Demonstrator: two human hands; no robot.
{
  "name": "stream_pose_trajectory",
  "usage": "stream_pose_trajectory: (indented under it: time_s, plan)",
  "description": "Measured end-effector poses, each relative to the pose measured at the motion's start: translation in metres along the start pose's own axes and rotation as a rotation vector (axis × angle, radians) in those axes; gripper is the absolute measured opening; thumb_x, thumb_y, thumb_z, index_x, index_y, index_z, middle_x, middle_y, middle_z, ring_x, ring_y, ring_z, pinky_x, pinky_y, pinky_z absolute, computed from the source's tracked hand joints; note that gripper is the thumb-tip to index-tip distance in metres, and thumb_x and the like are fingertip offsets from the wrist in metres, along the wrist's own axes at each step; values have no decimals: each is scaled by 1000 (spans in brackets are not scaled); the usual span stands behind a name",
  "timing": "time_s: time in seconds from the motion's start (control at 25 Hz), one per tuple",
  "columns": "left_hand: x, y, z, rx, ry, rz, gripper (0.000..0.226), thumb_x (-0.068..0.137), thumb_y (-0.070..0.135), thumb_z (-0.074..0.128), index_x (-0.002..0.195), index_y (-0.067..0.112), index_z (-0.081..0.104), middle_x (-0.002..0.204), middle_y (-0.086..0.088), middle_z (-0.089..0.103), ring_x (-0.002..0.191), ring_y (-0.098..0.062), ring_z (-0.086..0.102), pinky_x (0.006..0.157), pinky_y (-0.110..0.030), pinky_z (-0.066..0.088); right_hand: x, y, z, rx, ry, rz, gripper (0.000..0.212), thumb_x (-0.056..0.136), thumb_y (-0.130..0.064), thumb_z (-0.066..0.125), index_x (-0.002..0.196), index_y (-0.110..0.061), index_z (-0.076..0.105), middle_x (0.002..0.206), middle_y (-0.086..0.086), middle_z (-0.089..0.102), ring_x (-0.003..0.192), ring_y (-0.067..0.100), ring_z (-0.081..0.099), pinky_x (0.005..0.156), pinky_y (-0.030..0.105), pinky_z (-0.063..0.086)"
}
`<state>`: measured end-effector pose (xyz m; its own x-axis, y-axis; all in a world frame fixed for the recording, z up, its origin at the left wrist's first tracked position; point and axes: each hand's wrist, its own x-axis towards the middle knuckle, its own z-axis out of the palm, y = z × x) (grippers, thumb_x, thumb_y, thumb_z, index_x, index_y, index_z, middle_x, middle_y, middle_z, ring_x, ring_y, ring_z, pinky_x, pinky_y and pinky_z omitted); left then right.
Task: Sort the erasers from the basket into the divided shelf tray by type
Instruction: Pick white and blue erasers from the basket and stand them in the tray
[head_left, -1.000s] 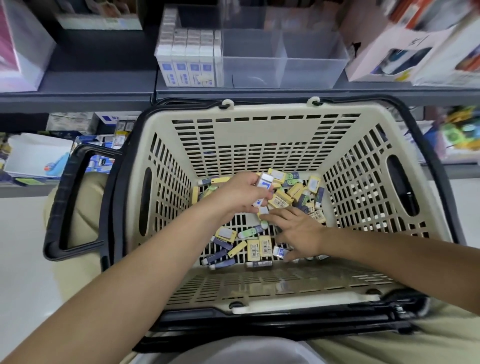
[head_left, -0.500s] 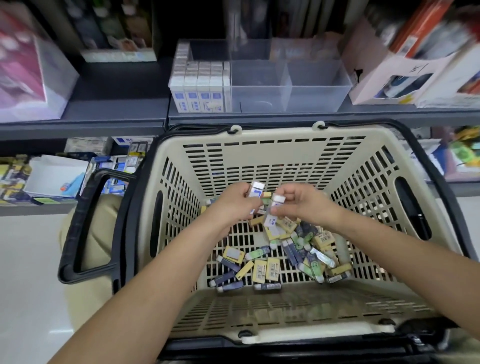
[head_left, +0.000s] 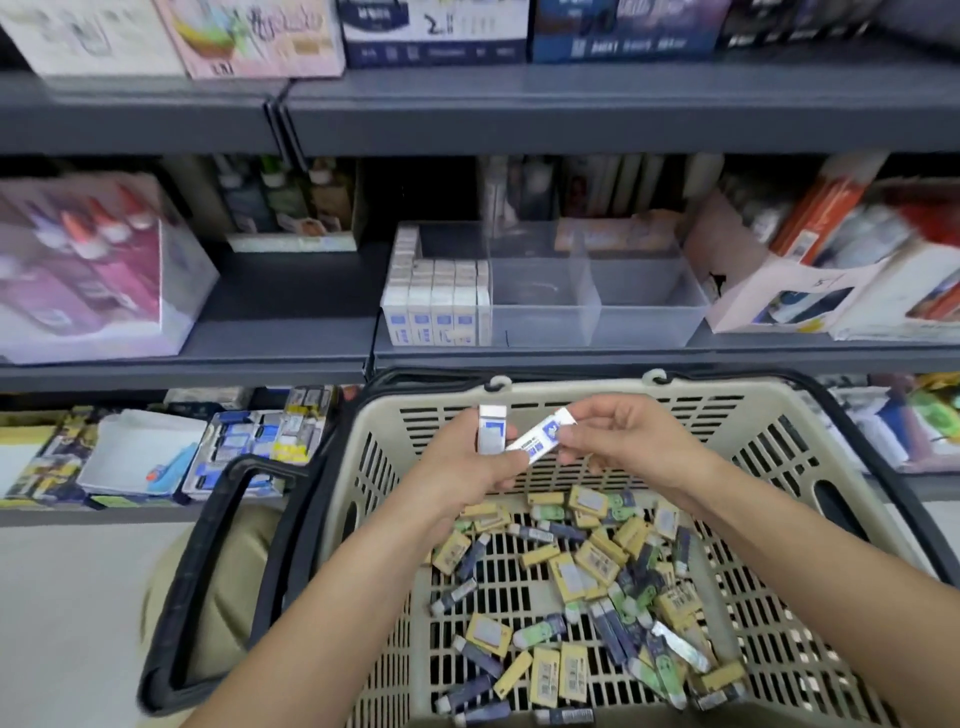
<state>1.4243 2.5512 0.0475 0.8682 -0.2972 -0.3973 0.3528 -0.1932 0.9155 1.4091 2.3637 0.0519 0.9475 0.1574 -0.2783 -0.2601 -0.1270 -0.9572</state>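
A beige plastic basket (head_left: 587, 400) with black handles sits on my lap, holding several loose erasers (head_left: 582, 582) in yellow, dark blue and green sleeves. My left hand (head_left: 467, 467) grips an upright white-and-blue eraser (head_left: 491, 434) above the basket. My right hand (head_left: 623, 441) pinches a second white-and-blue eraser (head_left: 540, 436), its lower end touching my left fingers. On the shelf behind stands the clear divided tray (head_left: 597, 312); its left section holds rows of white-and-blue erasers (head_left: 436, 306), and I see nothing in the two sections to the right.
Grey shelves run across the view. A pink-and-white box (head_left: 93, 280) stands left of the tray, a white carton (head_left: 779, 296) right of it. The lower shelf at left holds small stationery packs (head_left: 249, 447). One black basket handle (head_left: 218, 571) hangs to the left.
Both hands rose out of the eraser pile toward the basket's far rim. My right hand picked up a white-and-blue eraser and brought it to my left hand. The view tilted up toward the shelves.
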Motion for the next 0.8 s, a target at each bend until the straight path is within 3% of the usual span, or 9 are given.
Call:
stream_pose_trajectory:
  time_s: [0.12, 0.28, 0.4, 0.48, 0.56, 0.68, 0.8]
  plan:
    - [12, 14, -12, -89, 53, 80, 7, 93, 12, 55, 89, 17, 59, 89, -4, 64, 78, -10, 63, 61, -18, 53, 17, -25, 3, -33, 75, -60, 10, 87, -4, 59, 91, -9, 67, 75, 3, 73, 67, 7, 68, 54, 15, 51]
    - [34, 37, -40, -271, 193, 173, 22, 96, 7, 39, 90, 10, 60, 92, -9, 57, 81, -16, 62, 57, -20, 52, 49, -64, 14, -142, 78, -136, 13, 89, -1, 56, 94, -9, 65, 75, 2, 72, 67, 5, 68, 61, 14, 53]
    - [52, 50, -64, -207, 353, 326, 12, 95, 12, 48, 102, 15, 57, 102, -5, 65, 92, -15, 65, 71, -25, 55, 86, -96, 24, -163, 184, -206, 11, 86, 4, 57, 94, -1, 62, 68, 3, 71, 59, 4, 66, 58, 15, 53]
    - [60, 52, -73, -203, 450, 384, 14, 92, 15, 55, 102, 24, 57, 103, 2, 67, 94, -12, 64, 80, -27, 53, 116, -116, 29, -210, 290, -245, 10, 85, 1, 60, 90, -8, 63, 84, 12, 73, 65, 9, 66, 67, 21, 55]
    - [65, 48, -76, -217, 497, 400, 17, 90, 16, 58, 96, 32, 56, 97, 8, 67, 89, -6, 64, 77, -20, 51, 147, -131, 33, -505, 399, -259, 13, 88, -12, 59, 99, -13, 66, 104, 13, 69, 89, 22, 66, 83, 32, 51]
    - [72, 37, -81, -234, 527, 376, 15, 90, 17, 59, 97, 30, 58, 92, 10, 68, 83, -3, 64, 72, -16, 50, 181, -137, 37, -1065, 419, -218, 31, 97, -34, 42, 112, -15, 62, 110, 10, 66, 100, 30, 61, 76, 30, 42]
    - [79, 34, -87, -280, 563, 360, 15, 91, 17, 59, 99, 29, 57, 90, 11, 68, 76, 4, 63, 68, -14, 49, 205, -131, 40, -1098, 196, -237, 29, 97, -31, 41, 119, -20, 57, 118, 3, 63, 101, 23, 60, 81, 27, 43]
